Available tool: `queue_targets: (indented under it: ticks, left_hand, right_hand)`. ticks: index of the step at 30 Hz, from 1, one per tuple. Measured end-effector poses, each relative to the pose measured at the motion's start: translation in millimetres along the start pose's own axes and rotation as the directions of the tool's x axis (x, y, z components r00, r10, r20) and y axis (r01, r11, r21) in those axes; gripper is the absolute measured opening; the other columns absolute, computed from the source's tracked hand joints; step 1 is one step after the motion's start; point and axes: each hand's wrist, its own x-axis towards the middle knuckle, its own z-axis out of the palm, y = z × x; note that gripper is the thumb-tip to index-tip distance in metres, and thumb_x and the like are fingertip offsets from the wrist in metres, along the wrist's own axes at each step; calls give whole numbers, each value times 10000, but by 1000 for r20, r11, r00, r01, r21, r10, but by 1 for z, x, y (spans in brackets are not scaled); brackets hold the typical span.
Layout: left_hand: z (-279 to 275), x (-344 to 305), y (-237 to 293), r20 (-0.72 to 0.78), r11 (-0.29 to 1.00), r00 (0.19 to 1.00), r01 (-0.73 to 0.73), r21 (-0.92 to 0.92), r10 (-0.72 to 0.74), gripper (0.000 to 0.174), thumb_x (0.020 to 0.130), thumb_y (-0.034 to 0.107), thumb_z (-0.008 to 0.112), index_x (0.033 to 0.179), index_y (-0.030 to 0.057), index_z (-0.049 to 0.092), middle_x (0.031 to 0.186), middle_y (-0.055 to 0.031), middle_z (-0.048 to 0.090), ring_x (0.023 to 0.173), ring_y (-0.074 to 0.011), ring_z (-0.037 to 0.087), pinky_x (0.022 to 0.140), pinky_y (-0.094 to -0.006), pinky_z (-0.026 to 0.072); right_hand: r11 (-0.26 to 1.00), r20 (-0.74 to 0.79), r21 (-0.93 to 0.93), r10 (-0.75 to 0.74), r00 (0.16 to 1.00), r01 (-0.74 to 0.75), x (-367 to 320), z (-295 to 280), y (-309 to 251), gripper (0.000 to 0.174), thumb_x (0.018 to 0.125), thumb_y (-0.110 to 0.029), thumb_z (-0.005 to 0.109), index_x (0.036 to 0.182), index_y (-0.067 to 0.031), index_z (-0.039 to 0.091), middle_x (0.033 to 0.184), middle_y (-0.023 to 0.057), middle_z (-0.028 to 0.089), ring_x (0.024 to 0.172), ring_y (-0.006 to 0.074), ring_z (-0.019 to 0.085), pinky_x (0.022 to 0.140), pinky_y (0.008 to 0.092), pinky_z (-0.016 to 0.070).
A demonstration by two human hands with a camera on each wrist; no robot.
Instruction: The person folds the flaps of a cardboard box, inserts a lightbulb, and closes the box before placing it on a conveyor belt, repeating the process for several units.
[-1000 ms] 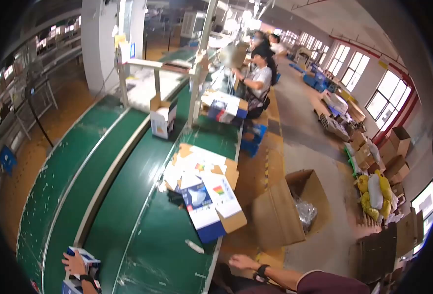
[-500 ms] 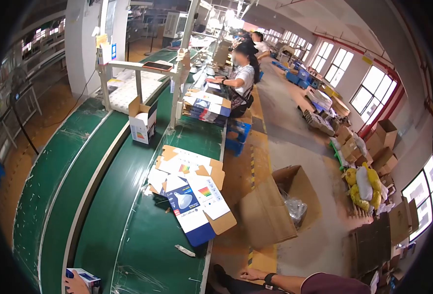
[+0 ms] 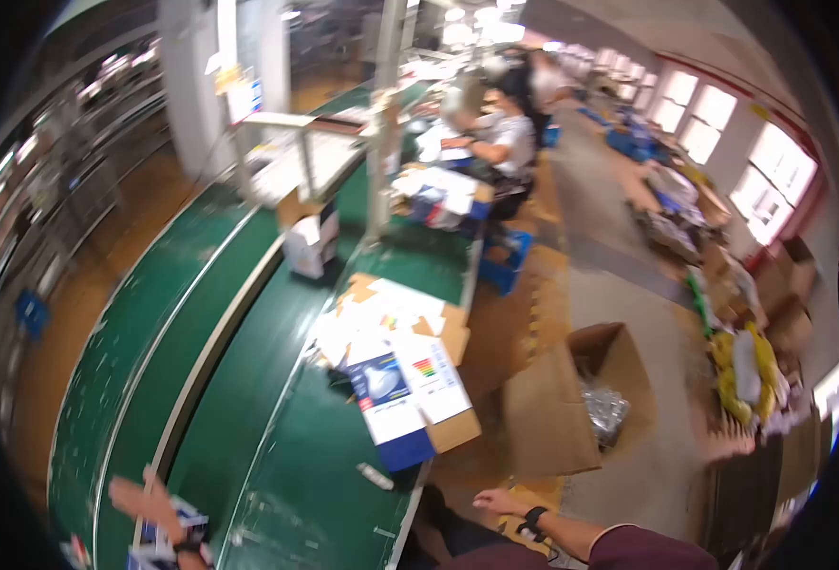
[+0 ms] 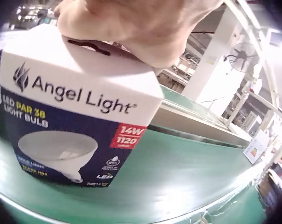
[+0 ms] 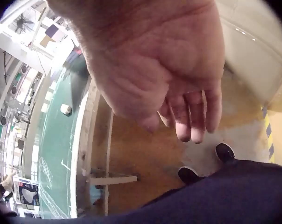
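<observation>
My left hand (image 3: 149, 503) is at the lower left of the head view, blurred, its fingers stretched out over a light bulb box (image 3: 189, 522). In the left wrist view that box (image 4: 80, 100) stands upright on the green belt, white on top with a dark blue front and a bulb picture. The heel of the left hand (image 4: 131, 30) overlaps its top, while the fingers are mostly out of frame. My right hand (image 5: 155, 65) hangs beside the belt's edge with relaxed fingers and nothing in them.
Flattened printed cartons (image 3: 381, 380) lie on the green belt (image 3: 296, 456). An upright white box (image 3: 307, 249) stands farther along. To the right, a large cardboard box (image 3: 547, 418) holds clear plastic. Another person (image 3: 507, 142) works beyond, near stacked cartons (image 3: 443, 201).
The head view swings left, then back right. My left hand, with fingers over the box earlier, now has them stretched to the left of it. The right hand stays low and relaxed.
</observation>
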Motion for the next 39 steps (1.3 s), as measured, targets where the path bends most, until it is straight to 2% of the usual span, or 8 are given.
queue_targets:
  ticks: [2,4,7,22,23,25,32,39]
  left_hand:
    - [-57,43,76,179,983,977,-92,-157,120,793,963,476,644,1503,-68,442,1544,-301,414,1438,-484,364,1227,-574,256]
    - [-94,95,153,614,728,768,315,-608,180,705,922,321,711,1471,-50,471,1505,-269,478,1399,-442,448,1198,-494,337]
    - [-101,109,270,599,376,697,472,-797,394,783,905,367,766,1504,-33,459,1485,-237,545,1298,-344,592,1094,-430,464]
    - [-2,201,686,422,160,762,398,-904,491,763,872,364,785,1482,-8,520,1412,-243,620,1338,-322,585,1137,-402,427]
    - [-33,218,690,387,131,717,387,-913,580,598,885,394,765,1356,41,658,1273,-261,692,1215,-361,661,1024,-432,499]
    - [-14,215,696,547,604,637,157,-782,543,438,889,387,758,1172,52,751,1078,-277,732,1028,-427,708,868,-482,541]
    - [-21,194,617,471,572,687,97,-815,554,509,902,458,735,864,-48,703,771,-280,675,797,-495,663,685,-510,502]
    - [-95,114,412,637,617,620,294,-730,458,446,884,385,770,1001,-41,716,884,-251,730,853,-440,710,731,-490,538]
  right_hand:
    - [982,83,92,159,984,-167,-7,-60,-26,455,1001,-423,653,1217,-27,711,970,89,761,823,179,719,767,328,576]
    - [983,19,74,169,985,-170,3,-90,24,412,998,-377,670,1211,-27,717,963,83,758,814,167,710,756,321,573]
    - [965,-6,-17,260,966,-260,14,-146,81,401,993,-340,668,1192,5,713,964,104,762,822,188,726,746,324,576]
    - [925,-139,144,371,918,-352,71,-277,101,418,976,-389,643,1161,-26,737,953,143,771,904,251,739,835,367,571]
    - [923,-138,108,383,913,-370,71,-277,99,420,974,-396,628,1178,-44,737,979,159,770,941,294,743,859,386,569]
    - [915,-100,178,384,918,-363,70,-278,95,430,989,-391,630,1237,-51,718,1039,166,768,967,299,745,882,380,568]
    - [981,-118,152,141,983,-123,102,-328,-13,459,986,-374,666,1255,-3,678,1043,176,764,972,323,737,864,391,572]
    - [862,30,-153,-485,874,483,80,-334,-189,419,1015,-369,626,1319,-82,651,1084,135,726,1025,320,692,876,431,558]
